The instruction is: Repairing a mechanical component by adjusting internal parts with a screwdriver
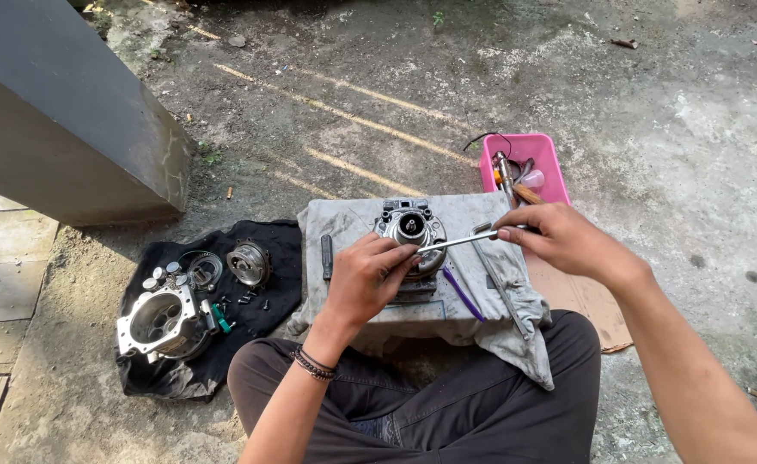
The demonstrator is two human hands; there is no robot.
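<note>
a round silvery metal engine part point(410, 230), with a dark bore in its middle and a blackish finned top edge, sits upright on a grey cloth. a slim shiny metal rod tool point(457, 242) lies nearly level (tilted slightly up toward the right), its left tip meeting the part's right side.

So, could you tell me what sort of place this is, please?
Probably an outdoor, makeshift repair spot: bare concrete ground, engine parts on a black cloth, and a pink tray of tools.
</note>
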